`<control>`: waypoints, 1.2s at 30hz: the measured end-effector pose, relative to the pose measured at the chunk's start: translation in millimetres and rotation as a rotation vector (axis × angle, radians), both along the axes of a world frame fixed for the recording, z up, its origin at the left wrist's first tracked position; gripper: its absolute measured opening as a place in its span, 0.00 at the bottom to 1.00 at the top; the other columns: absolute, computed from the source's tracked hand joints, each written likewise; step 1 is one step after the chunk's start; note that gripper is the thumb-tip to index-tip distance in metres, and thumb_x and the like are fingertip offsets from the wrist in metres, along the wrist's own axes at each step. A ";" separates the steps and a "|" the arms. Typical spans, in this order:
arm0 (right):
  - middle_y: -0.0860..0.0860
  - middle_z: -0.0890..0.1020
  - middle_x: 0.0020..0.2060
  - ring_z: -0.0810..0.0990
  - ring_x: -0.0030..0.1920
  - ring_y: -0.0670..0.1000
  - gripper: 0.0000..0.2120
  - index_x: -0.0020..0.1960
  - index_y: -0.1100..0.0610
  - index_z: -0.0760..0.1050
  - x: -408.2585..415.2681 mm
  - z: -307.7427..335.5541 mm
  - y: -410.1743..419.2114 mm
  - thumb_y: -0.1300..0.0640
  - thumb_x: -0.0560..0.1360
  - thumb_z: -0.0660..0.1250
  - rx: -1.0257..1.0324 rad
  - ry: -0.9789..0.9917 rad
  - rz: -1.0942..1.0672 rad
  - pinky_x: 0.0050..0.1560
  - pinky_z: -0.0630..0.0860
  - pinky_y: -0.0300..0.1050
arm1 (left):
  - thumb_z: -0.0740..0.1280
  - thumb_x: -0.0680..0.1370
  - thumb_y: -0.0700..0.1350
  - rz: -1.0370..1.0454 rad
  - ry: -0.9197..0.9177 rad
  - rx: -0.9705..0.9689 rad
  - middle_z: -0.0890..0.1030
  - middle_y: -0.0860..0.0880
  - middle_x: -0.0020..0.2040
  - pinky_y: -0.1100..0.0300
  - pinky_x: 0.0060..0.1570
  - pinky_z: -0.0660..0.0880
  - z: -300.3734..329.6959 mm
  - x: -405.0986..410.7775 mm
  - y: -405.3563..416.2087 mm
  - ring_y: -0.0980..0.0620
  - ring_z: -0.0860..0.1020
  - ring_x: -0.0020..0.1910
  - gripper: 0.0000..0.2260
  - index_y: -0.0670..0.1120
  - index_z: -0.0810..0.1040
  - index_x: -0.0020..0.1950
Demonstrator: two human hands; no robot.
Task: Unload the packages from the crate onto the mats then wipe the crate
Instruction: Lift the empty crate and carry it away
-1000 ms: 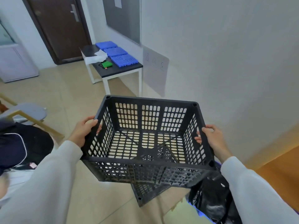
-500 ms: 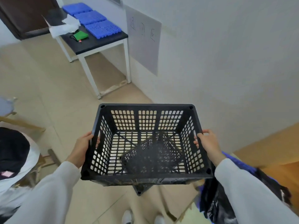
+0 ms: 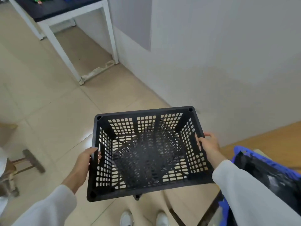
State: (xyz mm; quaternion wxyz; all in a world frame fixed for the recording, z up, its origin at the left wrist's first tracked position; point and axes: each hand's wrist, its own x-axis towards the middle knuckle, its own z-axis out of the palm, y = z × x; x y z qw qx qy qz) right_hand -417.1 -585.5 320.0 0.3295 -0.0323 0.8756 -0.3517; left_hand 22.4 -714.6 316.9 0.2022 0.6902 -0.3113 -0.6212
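While fingers [image 3: 95, 154] grip the crate [image 3: 146, 152], tiled floor [image 3: 48, 103] spreads below

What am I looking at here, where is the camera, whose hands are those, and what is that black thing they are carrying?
No machine is involved. The picture comes from a wide-angle camera worn on a person's head, looking forward and down, so you see that person's own arms in pale sleeves and, at the bottom edge, their white shoes.

Both hands carry a black plastic crate with latticed walls and floor. The left hand grips one side wall through its handle slot, and the right hand grips the opposite wall. The crate has no packages in it and is held above a beige tiled floor.

At the top left stands a white-legged table with a dark top beside a pale wall. At the lower right is a blue bin lined with a black bag.
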 end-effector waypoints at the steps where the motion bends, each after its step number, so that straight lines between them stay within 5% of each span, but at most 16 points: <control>1: 0.52 0.79 0.39 0.79 0.39 0.51 0.11 0.58 0.53 0.72 -3.0 -10.2 -2.7 0.63 0.79 0.67 0.002 0.002 -0.005 0.52 0.80 0.55 | 0.63 0.82 0.46 -0.014 -0.001 -0.001 0.83 0.41 0.55 0.52 0.50 0.75 -11.1 -2.1 -2.8 0.46 0.80 0.52 0.14 0.39 0.79 0.62; 15: 0.55 0.82 0.50 0.83 0.46 0.57 0.09 0.56 0.47 0.72 -17.1 -99.5 -29.0 0.59 0.80 0.68 0.052 0.055 0.026 0.50 0.82 0.58 | 0.65 0.82 0.43 0.016 -0.009 -0.008 0.80 0.42 0.53 0.53 0.49 0.76 -97.2 -20.2 -24.9 0.45 0.78 0.51 0.11 0.42 0.79 0.63; 20: 0.54 0.79 0.51 0.80 0.43 0.52 0.11 0.62 0.51 0.72 -18.4 -109.5 -29.0 0.58 0.81 0.66 0.060 0.083 0.061 0.37 0.75 0.47 | 0.66 0.82 0.44 -0.061 -0.075 0.002 0.84 0.42 0.57 0.52 0.49 0.77 -109.9 -12.5 -24.7 0.44 0.82 0.55 0.13 0.46 0.77 0.67; 24: 0.56 0.81 0.53 0.81 0.45 0.54 0.17 0.66 0.53 0.70 -15.2 -107.4 -16.5 0.58 0.79 0.69 0.077 0.066 0.013 0.41 0.78 0.50 | 0.68 0.81 0.52 -0.293 -0.275 0.121 0.81 0.42 0.61 0.47 0.57 0.75 -109.5 -11.8 -52.1 0.42 0.80 0.57 0.23 0.49 0.67 0.75; 28: 0.57 0.80 0.57 0.82 0.52 0.58 0.23 0.70 0.53 0.66 8.4 -114.2 26.5 0.57 0.78 0.70 0.174 0.042 -0.049 0.49 0.81 0.57 | 0.69 0.80 0.52 -0.403 -0.421 -0.010 0.78 0.41 0.64 0.41 0.65 0.73 -101.2 -19.4 -109.5 0.38 0.76 0.63 0.33 0.52 0.56 0.81; 33: 0.59 0.78 0.62 0.78 0.61 0.64 0.21 0.69 0.54 0.70 43.7 -124.4 70.0 0.63 0.77 0.69 0.329 0.172 -0.042 0.59 0.77 0.65 | 0.68 0.80 0.41 -0.438 -0.425 -0.053 0.81 0.42 0.59 0.40 0.54 0.80 -99.0 -34.1 -149.7 0.37 0.80 0.57 0.31 0.51 0.57 0.79; 36: 0.58 0.82 0.57 0.79 0.60 0.64 0.13 0.62 0.56 0.77 53.0 -124.1 71.0 0.64 0.80 0.65 0.262 0.218 -0.096 0.60 0.77 0.65 | 0.66 0.80 0.36 -0.481 -0.475 -0.088 0.79 0.39 0.57 0.39 0.51 0.81 -109.0 -40.0 -145.0 0.36 0.81 0.54 0.19 0.45 0.66 0.68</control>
